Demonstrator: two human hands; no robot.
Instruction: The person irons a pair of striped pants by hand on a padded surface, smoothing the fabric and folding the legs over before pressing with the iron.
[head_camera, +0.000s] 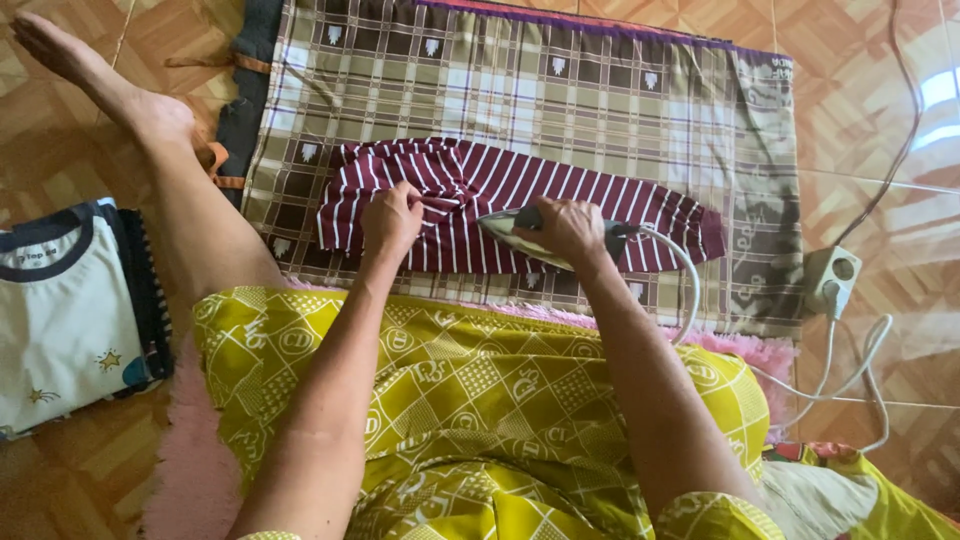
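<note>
A maroon garment with white stripes (620, 195) lies spread on a brown checked cloth (520, 80) on the floor. My left hand (390, 222) is closed on a bunched fold of the garment near its left end. My right hand (570, 228) grips the handle of an electric iron (507, 226), whose pointed soleplate rests on the garment and faces left toward my left hand. The iron's white cord (688, 275) curves off to the right.
A white power socket block (832, 280) with white cables sits on the wooden floor at the right. A stack of folded clothes (70, 310) lies at the left. My bare leg (150, 130) stretches past the cloth's left edge. A yellow patterned dress (480, 400) covers my lap.
</note>
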